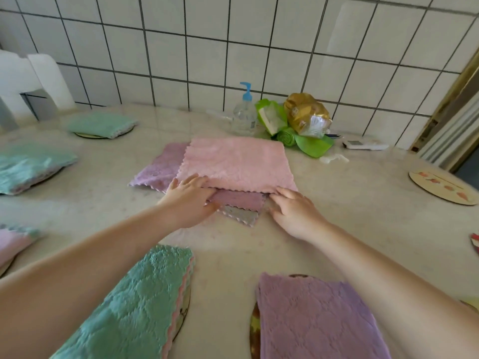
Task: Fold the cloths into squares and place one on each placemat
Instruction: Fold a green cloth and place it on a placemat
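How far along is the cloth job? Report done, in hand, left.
Done: folded cloths lie on several placemats, such as the green cloth and purple cloth nearest the camera. In hand: the left hand and right hand are at the pink cloth, on top of the pile. Left: the bare placemat on the right and the cloths under the pink one.

Soft daylight, mild blur, edge distortion
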Action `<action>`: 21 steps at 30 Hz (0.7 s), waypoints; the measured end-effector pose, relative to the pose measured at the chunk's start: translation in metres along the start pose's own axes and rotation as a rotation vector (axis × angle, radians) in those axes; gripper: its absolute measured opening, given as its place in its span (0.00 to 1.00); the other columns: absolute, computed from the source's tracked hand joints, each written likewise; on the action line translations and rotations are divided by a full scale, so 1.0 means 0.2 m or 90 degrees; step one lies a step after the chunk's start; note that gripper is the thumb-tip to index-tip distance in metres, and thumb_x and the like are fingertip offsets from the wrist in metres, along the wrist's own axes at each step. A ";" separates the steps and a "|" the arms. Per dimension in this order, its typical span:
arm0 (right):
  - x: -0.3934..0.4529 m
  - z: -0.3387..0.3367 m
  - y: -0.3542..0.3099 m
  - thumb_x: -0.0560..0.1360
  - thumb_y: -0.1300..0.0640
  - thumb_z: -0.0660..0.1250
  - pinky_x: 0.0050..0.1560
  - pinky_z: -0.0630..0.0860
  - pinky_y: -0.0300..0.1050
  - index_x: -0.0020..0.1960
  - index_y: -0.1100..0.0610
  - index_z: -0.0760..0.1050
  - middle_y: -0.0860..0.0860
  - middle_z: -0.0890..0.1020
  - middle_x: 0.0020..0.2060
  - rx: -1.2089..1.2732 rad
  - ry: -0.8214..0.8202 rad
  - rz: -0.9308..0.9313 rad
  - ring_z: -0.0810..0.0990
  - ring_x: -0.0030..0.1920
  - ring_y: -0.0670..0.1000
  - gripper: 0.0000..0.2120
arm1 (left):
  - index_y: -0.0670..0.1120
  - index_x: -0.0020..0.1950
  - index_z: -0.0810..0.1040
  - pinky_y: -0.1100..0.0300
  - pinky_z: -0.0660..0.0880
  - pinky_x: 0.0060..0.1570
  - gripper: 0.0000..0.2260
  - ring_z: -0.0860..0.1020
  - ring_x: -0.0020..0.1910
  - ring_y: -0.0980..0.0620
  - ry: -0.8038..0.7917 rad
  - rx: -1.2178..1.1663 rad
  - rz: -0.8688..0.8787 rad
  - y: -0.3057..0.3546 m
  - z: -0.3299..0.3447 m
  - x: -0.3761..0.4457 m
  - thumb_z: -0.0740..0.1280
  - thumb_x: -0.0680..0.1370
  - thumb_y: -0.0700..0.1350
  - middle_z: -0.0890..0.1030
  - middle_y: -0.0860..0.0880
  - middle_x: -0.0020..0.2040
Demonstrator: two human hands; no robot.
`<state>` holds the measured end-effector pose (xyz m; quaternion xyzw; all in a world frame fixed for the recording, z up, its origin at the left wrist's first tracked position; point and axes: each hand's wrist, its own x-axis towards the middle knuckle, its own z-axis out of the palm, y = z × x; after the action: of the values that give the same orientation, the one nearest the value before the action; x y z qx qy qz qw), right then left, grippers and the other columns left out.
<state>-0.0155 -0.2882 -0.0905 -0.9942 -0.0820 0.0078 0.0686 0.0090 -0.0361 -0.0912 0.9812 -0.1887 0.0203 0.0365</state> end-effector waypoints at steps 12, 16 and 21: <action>0.24 -0.22 0.10 0.75 0.60 0.62 0.56 0.68 0.48 0.65 0.51 0.72 0.51 0.76 0.62 -0.081 0.250 -0.003 0.74 0.60 0.57 0.20 | 0.51 0.58 0.79 0.53 0.73 0.52 0.15 0.77 0.57 0.44 0.267 -0.052 -0.020 -0.22 -0.21 0.17 0.61 0.76 0.39 0.79 0.50 0.60; 0.36 -0.47 0.11 0.76 0.62 0.59 0.46 0.72 0.46 0.60 0.46 0.77 0.50 0.80 0.57 -0.067 0.355 0.011 0.78 0.55 0.57 0.18 | 0.49 0.49 0.77 0.55 0.72 0.39 0.08 0.77 0.43 0.41 0.354 -0.104 -0.077 -0.25 -0.45 0.29 0.61 0.75 0.40 0.81 0.45 0.47; 0.47 -0.76 0.08 0.73 0.61 0.61 0.44 0.75 0.46 0.42 0.48 0.72 0.53 0.83 0.43 0.163 0.464 0.093 0.80 0.45 0.59 0.08 | 0.48 0.51 0.72 0.52 0.76 0.42 0.07 0.79 0.43 0.42 0.446 -0.385 -0.152 -0.27 -0.70 0.41 0.65 0.74 0.40 0.81 0.45 0.47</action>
<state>0.0836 -0.3096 0.0571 -0.9184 0.0201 -0.3311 0.2157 0.1025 -0.0050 0.0495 0.8756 -0.0482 0.2896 0.3835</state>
